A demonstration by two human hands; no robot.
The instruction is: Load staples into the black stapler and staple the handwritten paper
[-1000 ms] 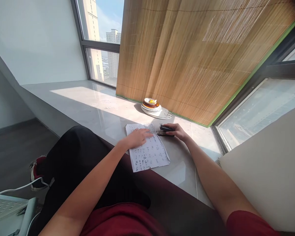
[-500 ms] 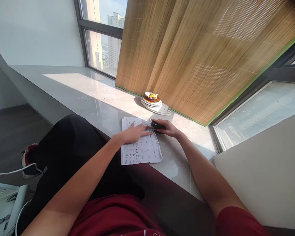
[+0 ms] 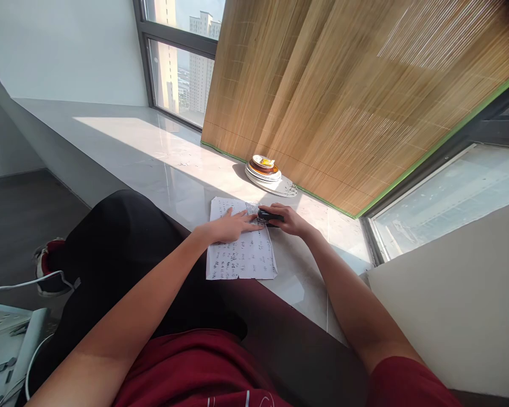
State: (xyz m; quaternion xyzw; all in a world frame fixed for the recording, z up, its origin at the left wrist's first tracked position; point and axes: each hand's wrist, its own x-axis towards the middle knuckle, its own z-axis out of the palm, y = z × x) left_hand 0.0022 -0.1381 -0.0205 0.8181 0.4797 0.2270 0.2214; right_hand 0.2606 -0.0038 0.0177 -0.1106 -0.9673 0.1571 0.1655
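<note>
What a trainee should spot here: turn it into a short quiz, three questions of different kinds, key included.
1. True or false: the left hand is off the paper.
2. Choose one: the stack of plates stands A) on the paper, B) under the paper, C) near the blind.
3. Fill in: the right hand grips a black ____.

Key: 1. False; it rests on it. 2. C. 3. Stapler.

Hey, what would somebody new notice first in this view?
Probably the large bamboo blind across the upper middle and right. By its lower edge, a stack of plates stands on the sunlit ledge. Closer, the left hand rests on handwritten paper, while the right hand holds a black stapler at the paper's edge.
</note>
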